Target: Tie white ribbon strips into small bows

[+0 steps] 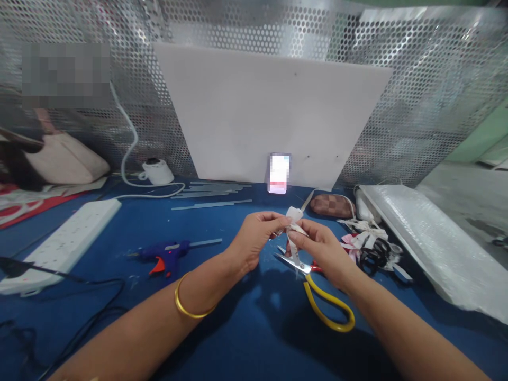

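Clock hub = the white strip [292, 246], up in the fingers above the worktop [238, 333]. Left hand [260, 235] and right hand [317, 241] almost meet, each pinching it by thumb and fingertips; can't tell if the pale piece [294, 214] at 12 belongs to the same strip. Main risk, I'd say: the tail hangs at 6 right over the parted blades of the scissors [330, 301], whose yellow handle runs to 5. Drop the hands a bit and the tail could snag or the right knuckles get nicked. Slack pinch could also let the strip twist. Glue gun [174, 254] at 9 shows a small red light, so maybe hot; a careless left reach could meet the nozzle, though it points away. Black cable [85, 323] at 8 passes near the left forearm; an elbow swing might drag it. Counts: 2 hands, 1 scissors, 1 glue gun with 1 stick in its back, 1 phone [278, 174] at 12, 1 checked pouch [332, 205] at 2, 1 power strip [63, 243] at 9. Loose glue sticks [218, 189] at 10: several, overlapping, no exact number. Scrap heap [375, 248] at 3: 1 pile, pieces too tangled to count. Red bit [315, 268] under the right hand: 1, mostly hidden.
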A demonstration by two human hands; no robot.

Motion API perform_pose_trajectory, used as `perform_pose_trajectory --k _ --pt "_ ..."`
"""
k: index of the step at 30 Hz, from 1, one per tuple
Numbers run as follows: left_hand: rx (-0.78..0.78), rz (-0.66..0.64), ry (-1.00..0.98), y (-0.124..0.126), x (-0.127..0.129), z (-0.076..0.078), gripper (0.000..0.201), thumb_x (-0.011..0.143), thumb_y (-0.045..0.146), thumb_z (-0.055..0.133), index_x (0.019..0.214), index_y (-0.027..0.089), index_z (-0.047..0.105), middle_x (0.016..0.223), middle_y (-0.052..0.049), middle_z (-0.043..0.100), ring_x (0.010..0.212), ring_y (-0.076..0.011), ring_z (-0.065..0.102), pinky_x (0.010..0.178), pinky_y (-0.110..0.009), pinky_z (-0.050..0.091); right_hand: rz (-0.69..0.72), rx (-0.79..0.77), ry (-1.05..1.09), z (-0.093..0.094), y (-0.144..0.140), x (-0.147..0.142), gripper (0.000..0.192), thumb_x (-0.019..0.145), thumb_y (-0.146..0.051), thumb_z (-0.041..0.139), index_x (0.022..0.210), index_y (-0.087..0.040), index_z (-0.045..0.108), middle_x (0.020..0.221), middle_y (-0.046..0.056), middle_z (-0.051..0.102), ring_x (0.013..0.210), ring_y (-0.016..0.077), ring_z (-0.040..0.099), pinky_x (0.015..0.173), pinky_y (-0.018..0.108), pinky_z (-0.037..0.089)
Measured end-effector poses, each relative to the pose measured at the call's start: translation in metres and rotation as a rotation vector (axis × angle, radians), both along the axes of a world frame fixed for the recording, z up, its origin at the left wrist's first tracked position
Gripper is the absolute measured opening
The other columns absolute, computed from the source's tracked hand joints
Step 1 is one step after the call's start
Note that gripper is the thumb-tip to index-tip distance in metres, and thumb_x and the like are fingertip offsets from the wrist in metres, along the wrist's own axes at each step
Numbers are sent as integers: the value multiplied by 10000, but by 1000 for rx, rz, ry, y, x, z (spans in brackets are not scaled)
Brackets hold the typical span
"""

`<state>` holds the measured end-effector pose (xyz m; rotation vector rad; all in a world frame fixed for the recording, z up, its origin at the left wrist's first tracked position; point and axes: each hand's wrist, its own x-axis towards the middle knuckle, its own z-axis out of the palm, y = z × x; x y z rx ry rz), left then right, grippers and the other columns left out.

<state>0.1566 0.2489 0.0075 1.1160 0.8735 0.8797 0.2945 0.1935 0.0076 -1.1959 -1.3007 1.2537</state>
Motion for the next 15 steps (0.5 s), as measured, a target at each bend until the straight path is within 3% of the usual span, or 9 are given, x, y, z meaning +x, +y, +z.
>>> perform_pose_trajectory --k 7,15 --pt "41 -74 26 2 -2 1 328 683 470 655 651 143 664 610 -10 572 574 -103 452 578 -241 335 -90 -69 37 -4 2 1 302 761 -454 605 711 -157 585 562 -10 556 497 97 453 478 221 349" --pt "174 -51 71 2 -4 5 222 679 363 667 629 147 663 597 0 583 574 -100 461 580 -236 349 -62 113 -216 -5 2 0 397 831 -422 523 525 -171 533 535 3 552 559 122 479 591 255 366"
